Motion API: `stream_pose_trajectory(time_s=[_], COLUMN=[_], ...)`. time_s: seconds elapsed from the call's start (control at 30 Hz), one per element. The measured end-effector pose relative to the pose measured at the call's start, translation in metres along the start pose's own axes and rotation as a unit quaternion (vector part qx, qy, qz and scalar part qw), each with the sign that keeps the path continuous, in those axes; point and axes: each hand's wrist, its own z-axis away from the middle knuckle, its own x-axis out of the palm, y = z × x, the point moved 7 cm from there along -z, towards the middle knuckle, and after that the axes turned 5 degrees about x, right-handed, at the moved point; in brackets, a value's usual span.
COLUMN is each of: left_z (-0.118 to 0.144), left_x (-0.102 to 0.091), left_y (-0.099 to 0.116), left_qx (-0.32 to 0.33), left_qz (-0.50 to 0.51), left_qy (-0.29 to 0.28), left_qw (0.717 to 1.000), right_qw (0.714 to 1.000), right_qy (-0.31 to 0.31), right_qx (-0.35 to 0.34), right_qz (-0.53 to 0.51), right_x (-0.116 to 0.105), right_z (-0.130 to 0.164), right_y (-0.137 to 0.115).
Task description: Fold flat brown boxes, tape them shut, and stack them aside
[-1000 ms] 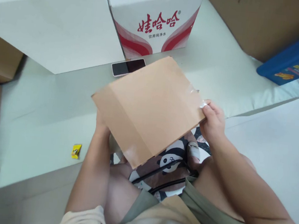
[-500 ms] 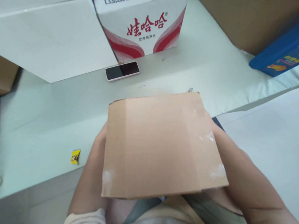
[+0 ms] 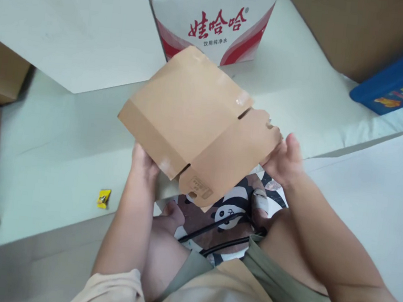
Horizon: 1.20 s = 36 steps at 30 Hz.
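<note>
A flattened brown cardboard box (image 3: 185,105) is held up in front of me, tilted, with a side flap folded out toward the lower right. Creases, slots and shiny bits of tape show on it, and small print sits near the flap's lower corner. My left hand (image 3: 144,161) is closed on the box's lower left edge, its fingers partly hidden underneath. At the flap's right end is my right hand (image 3: 286,160), with fingers against and behind the edge and the thumb raised away from it.
Behind stand a white carton with red lettering (image 3: 215,26) and a larger white box (image 3: 72,34). A blue package (image 3: 393,90) lies at right, before a brown carton (image 3: 367,34). A small yellow packet (image 3: 103,198) rests on the pale table's near edge. Brown boxes are at left.
The box has turned and moved up and away, baring its folded-out flap and both hands. It now covers the spot where the phone was seen. The view has shifted slightly.
</note>
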Motion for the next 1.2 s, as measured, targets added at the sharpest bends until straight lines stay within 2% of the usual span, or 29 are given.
stream_pose_trajectory(time_s=[0.07,0.13,0.2,0.3,0.4,0.53,0.6,0.67,0.73,0.83,0.9,0.97,1.13,1.2], left_z=[0.002,0.008,0.012,0.013,0.012,0.014,0.017,0.019,0.021,0.022,0.021,0.020,0.018,0.017], left_x=[0.005,0.012,0.014,0.008,0.006,0.008,0.009,0.009,0.010,0.012,0.014,0.016,0.020,0.021], left_y=[0.012,0.025,0.030,0.027,0.021,0.020,0.023,0.027,0.029,0.031,0.030,0.029,0.026,0.025], left_qx=[0.031,0.072,0.081,0.056,0.024,-0.025,-0.047,-0.062,-0.069,-0.072,-0.072,-0.072,-0.080,-0.084], left_qz=[0.043,0.084,0.088,0.073,0.082,0.117,0.119,0.117,0.120,0.126,0.127,0.124,0.116,0.115], left_qy=[0.022,0.021,0.024,0.048,0.046,0.047,0.050,0.050,0.049,0.048,0.048,0.050,0.050,0.053], left_qw=[0.998,0.994,0.993,0.995,0.995,0.992,0.990,0.990,0.989,0.988,0.988,0.988,0.989,0.988], right_qw=[1.000,0.999,0.998,0.998,0.996,0.996,0.991,0.973,0.938,0.861,0.806,0.763,0.703,0.696], right_qy=[0.005,0.011,0.024,0.051,0.076,0.090,0.130,0.207,0.301,0.435,0.510,0.546,0.531,0.505], right_qx=[0.017,0.032,0.030,0.014,-0.002,-0.020,-0.043,-0.098,-0.174,-0.254,-0.248,-0.215,-0.157,-0.154], right_qz=[0.010,0.033,0.042,0.036,0.036,0.021,0.008,-0.002,-0.004,0.068,0.171,0.270,0.447,0.488], right_x=[0.008,0.014,0.017,0.019,0.024,0.027,0.014,-0.009,-0.037,-0.071,-0.082,-0.085,-0.070,-0.064], right_z=[0.001,0.001,0.001,0.007,0.017,0.033,0.042,0.053,0.065,0.065,0.044,0.006,-0.108,-0.146], right_y=[0.009,0.017,0.021,0.021,0.015,-0.012,-0.036,-0.065,-0.096,-0.138,-0.162,-0.182,-0.213,-0.216])
